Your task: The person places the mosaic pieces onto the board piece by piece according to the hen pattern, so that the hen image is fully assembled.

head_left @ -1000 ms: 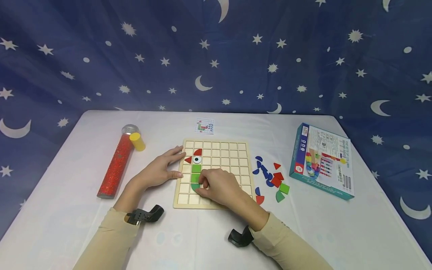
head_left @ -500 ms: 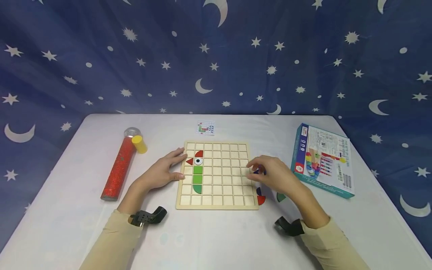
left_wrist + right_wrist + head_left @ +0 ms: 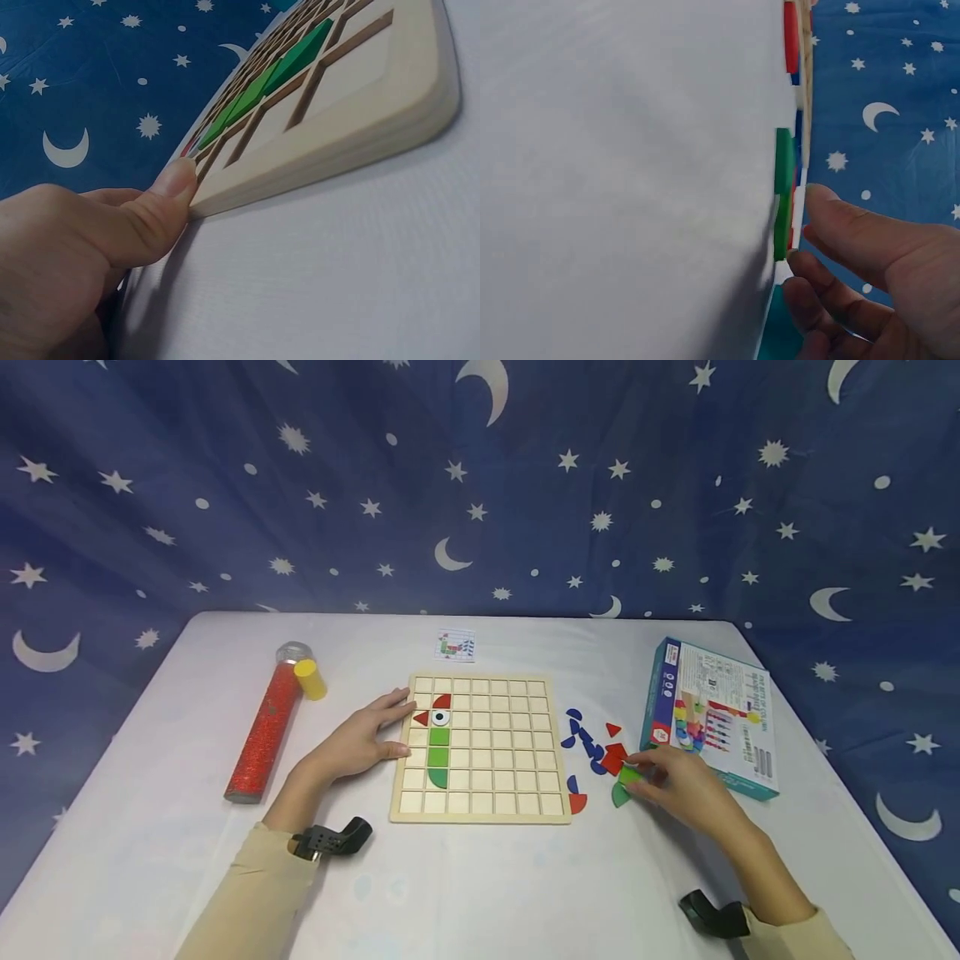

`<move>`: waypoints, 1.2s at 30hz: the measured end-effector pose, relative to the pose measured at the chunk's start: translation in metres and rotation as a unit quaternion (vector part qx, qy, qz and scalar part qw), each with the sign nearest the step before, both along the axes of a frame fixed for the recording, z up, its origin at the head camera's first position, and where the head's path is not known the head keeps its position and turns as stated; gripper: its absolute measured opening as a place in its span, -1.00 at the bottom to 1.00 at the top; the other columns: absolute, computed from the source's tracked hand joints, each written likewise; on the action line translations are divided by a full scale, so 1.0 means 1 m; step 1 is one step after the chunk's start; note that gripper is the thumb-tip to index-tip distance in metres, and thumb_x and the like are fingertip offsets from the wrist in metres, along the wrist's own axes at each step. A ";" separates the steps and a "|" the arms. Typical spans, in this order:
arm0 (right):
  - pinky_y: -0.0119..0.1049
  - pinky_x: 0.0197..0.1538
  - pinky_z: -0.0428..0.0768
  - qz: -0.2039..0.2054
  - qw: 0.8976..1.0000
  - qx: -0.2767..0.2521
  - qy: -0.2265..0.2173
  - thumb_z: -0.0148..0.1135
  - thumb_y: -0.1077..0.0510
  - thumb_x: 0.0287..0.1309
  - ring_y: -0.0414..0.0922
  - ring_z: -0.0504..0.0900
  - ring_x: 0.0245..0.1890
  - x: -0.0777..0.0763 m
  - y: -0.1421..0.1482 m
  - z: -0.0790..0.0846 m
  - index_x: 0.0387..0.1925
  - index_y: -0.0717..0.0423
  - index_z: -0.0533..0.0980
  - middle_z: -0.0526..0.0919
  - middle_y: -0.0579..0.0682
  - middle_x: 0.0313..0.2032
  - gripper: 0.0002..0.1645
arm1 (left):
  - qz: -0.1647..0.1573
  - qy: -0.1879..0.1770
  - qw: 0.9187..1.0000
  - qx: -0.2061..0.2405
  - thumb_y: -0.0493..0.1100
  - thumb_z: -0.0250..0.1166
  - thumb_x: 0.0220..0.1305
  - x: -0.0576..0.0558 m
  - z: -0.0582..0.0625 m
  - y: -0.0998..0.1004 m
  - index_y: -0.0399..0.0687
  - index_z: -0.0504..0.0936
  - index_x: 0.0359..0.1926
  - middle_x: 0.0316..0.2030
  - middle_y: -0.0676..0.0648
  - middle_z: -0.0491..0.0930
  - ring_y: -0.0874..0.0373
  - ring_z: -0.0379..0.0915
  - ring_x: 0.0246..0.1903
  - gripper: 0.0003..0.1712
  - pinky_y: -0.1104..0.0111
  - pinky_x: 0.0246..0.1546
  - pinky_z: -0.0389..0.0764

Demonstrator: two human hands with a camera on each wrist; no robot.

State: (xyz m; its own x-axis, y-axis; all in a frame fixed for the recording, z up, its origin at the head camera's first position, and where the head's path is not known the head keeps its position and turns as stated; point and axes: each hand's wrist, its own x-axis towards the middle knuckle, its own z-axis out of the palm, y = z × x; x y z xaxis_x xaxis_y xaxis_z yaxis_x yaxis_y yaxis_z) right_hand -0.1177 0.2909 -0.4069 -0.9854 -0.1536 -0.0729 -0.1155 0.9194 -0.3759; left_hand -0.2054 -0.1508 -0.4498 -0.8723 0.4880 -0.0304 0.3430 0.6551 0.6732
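Now the right hand (image 3: 681,783) is holding curled fingers at a loose green square (image 3: 630,775); I can't tell if they're pinching it. I guess someone is picking a piece, so the next move may be needing a snug pinch. The left hand (image 3: 360,739) is touching the wooden board (image 3: 480,818) with straight fingers; beside them, red pieces (image 3: 442,702), green pieces (image 3: 438,737) and an eye tile (image 3: 440,717) are sitting inside it. Behind the right fingers, a box (image 3: 731,681) is hiding its insides.

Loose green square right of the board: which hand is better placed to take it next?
Probably the right hand: it's right at the green square. The left hand is across the board, touching its left edge.
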 end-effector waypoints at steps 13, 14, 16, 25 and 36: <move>-0.44 -0.37 0.49 -0.021 1.000 0.011 -0.004 0.49 0.05 -0.10 -0.18 0.45 -0.39 0.002 0.007 -0.007 -0.09 0.08 0.63 0.62 -0.10 -0.36 -0.54 | 0.004 0.000 1.000 -0.003 -0.07 0.39 0.09 0.001 0.000 0.001 -0.13 0.24 0.39 0.48 -0.13 -0.01 -0.14 -0.15 0.46 -0.13 -0.05 0.41 0.04; -0.44 -0.37 0.49 -0.020 1.000 0.013 -0.003 0.49 0.05 -0.10 -0.18 0.45 -0.40 0.002 0.006 -0.007 -0.10 0.08 0.64 0.61 -0.10 -0.37 -0.54 | 0.005 0.000 1.000 -0.004 -0.07 0.39 0.09 0.002 0.000 0.001 -0.13 0.24 0.39 0.48 -0.13 -0.01 -0.15 -0.15 0.46 -0.13 -0.06 0.40 0.04; -0.42 -0.37 0.49 -0.019 1.000 0.017 -0.001 0.50 0.04 -0.11 -0.18 0.45 -0.41 0.001 0.006 -0.008 -0.12 0.08 0.64 0.61 -0.10 -0.38 -0.55 | 0.005 0.000 1.000 -0.004 -0.07 0.38 0.10 0.002 0.000 0.001 -0.14 0.24 0.39 0.48 -0.13 -0.01 -0.15 -0.15 0.46 -0.14 -0.05 0.41 0.04; -0.36 -0.32 0.55 -0.018 1.000 0.018 0.003 0.51 0.05 -0.13 -0.18 0.48 -0.41 0.000 0.006 -0.009 -0.15 0.11 0.65 0.64 -0.10 -0.39 -0.57 | 0.002 0.005 1.000 -0.009 -0.07 0.38 0.11 0.002 0.001 0.001 -0.14 0.23 0.39 0.48 -0.13 0.00 -0.15 -0.13 0.46 -0.14 -0.05 0.41 0.05; -0.41 -0.38 0.48 -0.027 0.999 0.025 -0.019 0.47 0.02 -0.08 -0.19 0.48 -0.42 0.000 0.007 -0.002 -0.14 0.09 0.66 0.62 -0.12 -0.45 -0.58 | 0.005 0.003 1.000 -0.002 -0.07 0.38 0.10 0.003 0.002 0.001 -0.14 0.24 0.39 0.48 -0.13 0.00 -0.14 -0.13 0.46 -0.14 -0.04 0.41 0.05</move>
